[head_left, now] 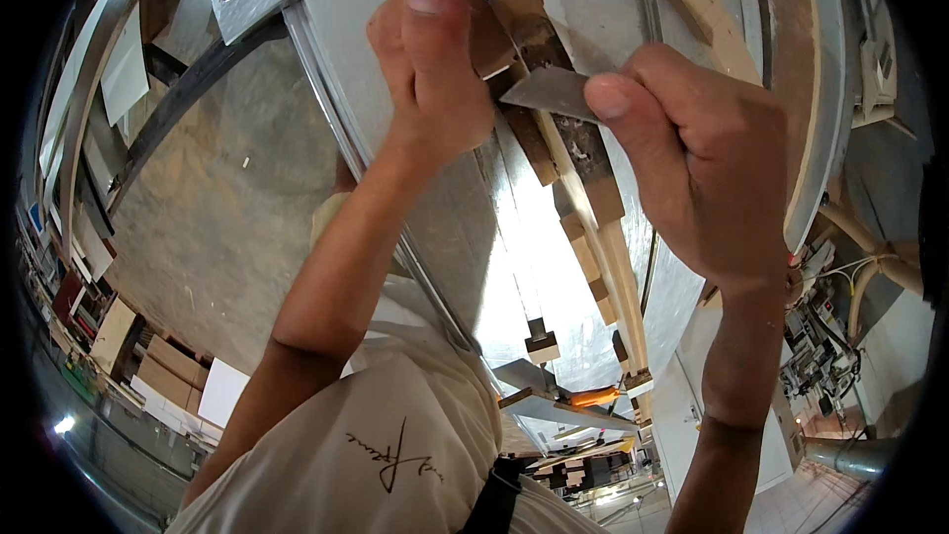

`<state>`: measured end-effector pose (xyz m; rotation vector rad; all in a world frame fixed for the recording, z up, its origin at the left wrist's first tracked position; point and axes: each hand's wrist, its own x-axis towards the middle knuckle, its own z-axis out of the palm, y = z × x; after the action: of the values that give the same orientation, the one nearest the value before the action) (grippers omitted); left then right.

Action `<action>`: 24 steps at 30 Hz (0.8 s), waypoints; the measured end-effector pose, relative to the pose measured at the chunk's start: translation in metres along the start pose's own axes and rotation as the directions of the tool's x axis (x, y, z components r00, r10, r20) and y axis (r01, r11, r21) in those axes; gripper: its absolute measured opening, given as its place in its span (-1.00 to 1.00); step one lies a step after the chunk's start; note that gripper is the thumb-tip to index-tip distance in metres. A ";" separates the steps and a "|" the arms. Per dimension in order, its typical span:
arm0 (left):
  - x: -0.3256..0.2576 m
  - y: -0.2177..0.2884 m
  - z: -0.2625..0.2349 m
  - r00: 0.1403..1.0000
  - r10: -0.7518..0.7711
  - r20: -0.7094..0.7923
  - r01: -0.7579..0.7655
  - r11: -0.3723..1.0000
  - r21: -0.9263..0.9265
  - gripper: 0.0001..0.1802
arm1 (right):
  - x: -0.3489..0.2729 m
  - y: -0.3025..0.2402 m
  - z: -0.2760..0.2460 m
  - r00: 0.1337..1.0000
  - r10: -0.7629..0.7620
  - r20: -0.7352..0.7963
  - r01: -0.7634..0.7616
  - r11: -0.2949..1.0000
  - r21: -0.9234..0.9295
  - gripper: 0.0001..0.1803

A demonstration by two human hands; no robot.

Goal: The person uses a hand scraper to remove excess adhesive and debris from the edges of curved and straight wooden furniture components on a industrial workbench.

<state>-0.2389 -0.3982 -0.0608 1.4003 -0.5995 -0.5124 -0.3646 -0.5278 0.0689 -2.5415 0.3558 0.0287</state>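
Small brown wooden block (514, 25), stained dark along one face, pinched in the left hand (440, 59) between thumb and fingers above a metal table surface. Thin grey metal blade (549, 94), flat and wedge-shaped, held by the right hand (692, 158); its tip touches the block's lower edge beside the left thumb.

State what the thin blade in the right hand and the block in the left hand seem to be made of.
Blade: likely bare metal, grey with a dull sheen and a thin, flat edge. Block: probably wood, matt brown, with darker stained patches.
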 end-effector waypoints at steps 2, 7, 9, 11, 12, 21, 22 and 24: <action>0.001 0.006 0.002 1.000 0.011 0.019 -0.011 0.999 0.045 0.09 | 0.002 0.002 0.005 0.998 -0.032 -0.048 0.030 0.998 -0.053 -0.53; -0.001 -0.001 0.000 1.000 -0.029 0.010 0.030 0.998 -0.057 0.11 | 0.001 -0.001 0.004 0.999 -0.054 -0.003 0.053 0.991 -0.122 -0.50; 0.000 -0.006 -0.003 0.999 -0.025 0.022 0.027 0.996 -0.080 0.12 | -0.011 -0.002 0.004 0.997 -0.076 0.001 0.076 0.988 -0.132 -0.48; 0.002 -0.009 -0.002 0.999 -0.012 0.035 0.015 0.996 -0.083 0.12 | -0.021 0.004 0.009 0.992 -0.110 -0.056 0.104 0.989 -0.104 -0.48; 0.002 -0.009 -0.002 0.999 -0.004 0.042 0.007 0.998 -0.064 0.11 | -0.025 0.009 0.015 0.985 -0.134 -0.113 0.126 0.989 -0.071 -0.49; 0.002 -0.011 -0.004 0.999 -0.016 0.036 0.022 0.986 -0.168 0.06 | -0.011 0.012 0.019 0.950 -0.260 -0.170 0.248 0.965 -0.088 -0.72; 0.002 -0.011 -0.005 0.999 0.004 0.048 0.002 0.992 -0.124 0.06 | -0.011 0.013 0.020 0.949 -0.256 -0.182 0.247 0.966 -0.070 -0.72; 0.003 -0.011 -0.005 0.998 0.030 0.057 -0.026 0.997 -0.073 0.05 | -0.013 0.012 0.020 0.956 -0.226 -0.187 0.224 0.974 -0.033 -0.70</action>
<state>-0.2331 -0.3976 -0.0715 1.3107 -0.6403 -0.5490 -0.3792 -0.5232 0.0465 -2.5875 0.1358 -0.3007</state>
